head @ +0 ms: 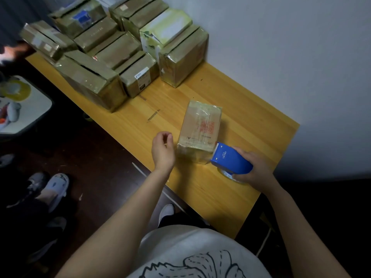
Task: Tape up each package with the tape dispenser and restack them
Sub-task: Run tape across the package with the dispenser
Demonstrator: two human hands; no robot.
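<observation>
R hand [255,169], fingers clamped on tape dispenser [230,159], at box's [200,129] 5 o'clock corner to seal; L hand [162,149] loose, empty (9 o'clock, ready to steady).

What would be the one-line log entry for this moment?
right hand grips tape dispenser at package | left hand free beside it | stack behind
</observation>
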